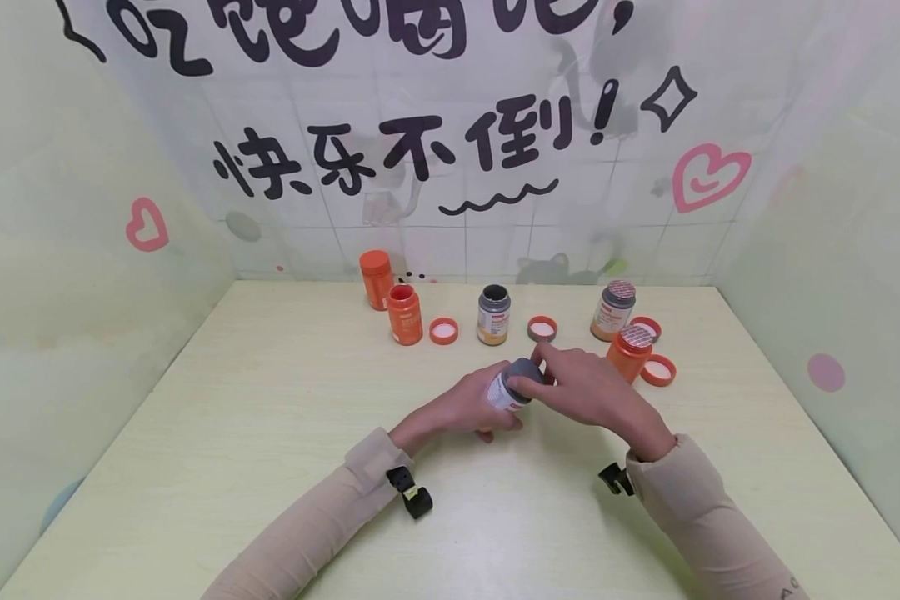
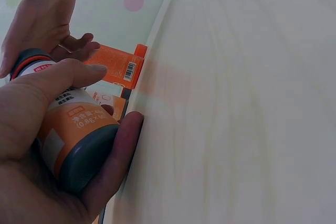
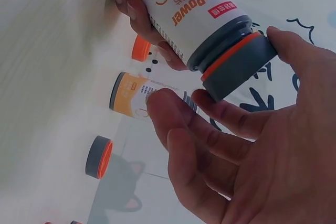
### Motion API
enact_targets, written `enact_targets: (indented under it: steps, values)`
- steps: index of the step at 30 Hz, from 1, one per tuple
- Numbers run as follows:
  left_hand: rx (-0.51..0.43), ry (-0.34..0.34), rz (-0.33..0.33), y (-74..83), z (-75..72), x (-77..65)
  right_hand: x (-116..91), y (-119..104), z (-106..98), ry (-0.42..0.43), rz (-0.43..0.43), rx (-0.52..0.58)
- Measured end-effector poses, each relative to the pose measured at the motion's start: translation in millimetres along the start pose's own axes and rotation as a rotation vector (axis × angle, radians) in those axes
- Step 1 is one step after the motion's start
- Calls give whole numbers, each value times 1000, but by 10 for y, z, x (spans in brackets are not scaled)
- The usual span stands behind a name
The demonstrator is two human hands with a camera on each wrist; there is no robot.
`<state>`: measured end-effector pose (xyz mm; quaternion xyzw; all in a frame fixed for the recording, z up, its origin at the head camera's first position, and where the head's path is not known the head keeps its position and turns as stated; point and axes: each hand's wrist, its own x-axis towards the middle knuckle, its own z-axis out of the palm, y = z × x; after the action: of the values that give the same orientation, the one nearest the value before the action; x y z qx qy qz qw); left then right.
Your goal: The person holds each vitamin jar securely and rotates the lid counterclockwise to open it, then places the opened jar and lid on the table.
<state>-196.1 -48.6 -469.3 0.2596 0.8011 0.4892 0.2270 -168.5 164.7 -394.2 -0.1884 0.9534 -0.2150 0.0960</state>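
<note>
My left hand (image 1: 467,404) grips a grey supplement bottle (image 2: 86,116) with a white and orange label, its fingers and thumb around the body. The bottle is tilted over the table, neck toward the right hand. At its top is a grey cap (image 3: 241,66) with an orange lower edge. Thumb and index finger of my right hand (image 1: 587,385) pinch this cap from opposite sides, while the other fingers curl loosely below. In the right wrist view, part of the bottle's neck shows beneath the cap.
Behind the hands stand a capped orange bottle (image 1: 376,280), an uncapped orange bottle (image 1: 406,318) and an uncapped grey bottle (image 1: 493,318). A foil-sealed grey bottle (image 1: 612,313) and a foil-sealed orange bottle (image 1: 629,357) stand right. Several loose caps, including an orange cap (image 1: 443,331), lie beside them.
</note>
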Motion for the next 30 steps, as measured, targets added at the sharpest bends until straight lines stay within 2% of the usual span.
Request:
enact_targets:
  steps: [9, 15, 20, 30]
  values:
    - [-10, -3, 3, 0, 1, -3, -13, 4, 5, -9, -29, -13]
    - [-11, 1, 6, -8, 1, -6, -8, -3, -2, -28, -20, 22]
    - [-2, -2, 10, -12, 3, -6, 3, 14, 10, -15, -10, 40]
    - [-11, -3, 11, -19, 7, -10, 12, 31, 28, 5, -57, 34]
